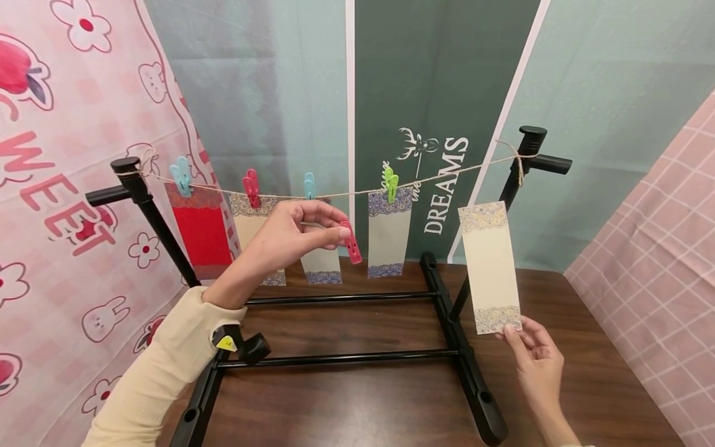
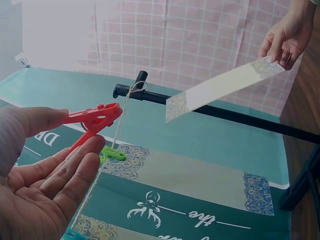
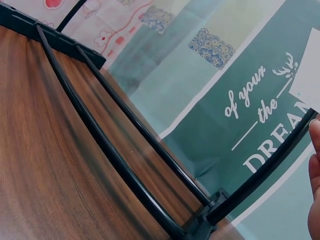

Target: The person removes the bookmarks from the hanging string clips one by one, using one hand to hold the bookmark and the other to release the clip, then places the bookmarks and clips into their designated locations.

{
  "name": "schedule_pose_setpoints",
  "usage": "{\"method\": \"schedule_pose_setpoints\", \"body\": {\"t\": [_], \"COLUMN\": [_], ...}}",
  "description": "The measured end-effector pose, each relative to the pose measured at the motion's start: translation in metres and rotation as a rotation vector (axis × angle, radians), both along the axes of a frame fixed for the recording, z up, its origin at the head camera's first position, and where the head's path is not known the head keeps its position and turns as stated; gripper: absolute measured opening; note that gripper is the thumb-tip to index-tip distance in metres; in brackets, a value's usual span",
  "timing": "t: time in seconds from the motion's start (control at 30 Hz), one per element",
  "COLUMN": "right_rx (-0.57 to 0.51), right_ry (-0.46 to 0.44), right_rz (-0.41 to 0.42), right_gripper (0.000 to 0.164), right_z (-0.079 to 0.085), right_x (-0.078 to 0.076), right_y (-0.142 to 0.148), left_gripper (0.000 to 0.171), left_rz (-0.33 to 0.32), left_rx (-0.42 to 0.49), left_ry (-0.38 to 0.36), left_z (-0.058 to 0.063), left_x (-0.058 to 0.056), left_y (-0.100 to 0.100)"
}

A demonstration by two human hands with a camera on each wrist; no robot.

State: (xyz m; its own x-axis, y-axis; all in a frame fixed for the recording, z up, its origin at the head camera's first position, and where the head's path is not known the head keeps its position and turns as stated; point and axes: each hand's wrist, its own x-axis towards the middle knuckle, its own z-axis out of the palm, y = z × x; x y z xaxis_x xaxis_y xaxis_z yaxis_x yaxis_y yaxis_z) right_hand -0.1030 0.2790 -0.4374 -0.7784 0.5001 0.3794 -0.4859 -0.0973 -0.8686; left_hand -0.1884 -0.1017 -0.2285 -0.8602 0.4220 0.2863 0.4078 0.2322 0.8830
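Looks like a little nook, perhaps in a home, though hard to tell from so close up. Has a brown wood-look table [image 1: 335, 400] below, a pink cloth [image 1: 103, 214] with bunnies [image 1: 102, 321] and flowers [image 1: 143, 250] on the left, a green cloth [image 1: 427, 74] with a deer [image 1: 427, 144] on the far side, and a pink checked cloth [image 1: 653, 273] on the right.

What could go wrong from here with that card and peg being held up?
The right grip holds the card only by its lower edge, so it might bend or slip. The left grip pinches the red clothespin, which could drop. The string sags, so a bump might swing the hanging cards.
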Motion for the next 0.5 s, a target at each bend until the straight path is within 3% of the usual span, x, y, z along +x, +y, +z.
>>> {"method": "schedule_pose_setpoints", "body": {"t": [0.23, 0.5], "right_rx": [-0.035, -0.106], "right_ry": [0.005, -0.019], "right_rz": [-0.016, -0.057], "right_gripper": [0.022, 0.022], "right_z": [-0.002, -0.005], "right_x": [0.009, 0.017], "right_y": [0.007, 0.011], "left_gripper": [0.027, 0.027], "left_rz": [-0.003, -0.040], "left_rx": [0.020, 0.115], "left_ry": [-0.032, -0.088], "left_z": [-0.010, -0.022], "left_x": [0.000, -0.002], "left_y": [-0.007, -0.013]}}
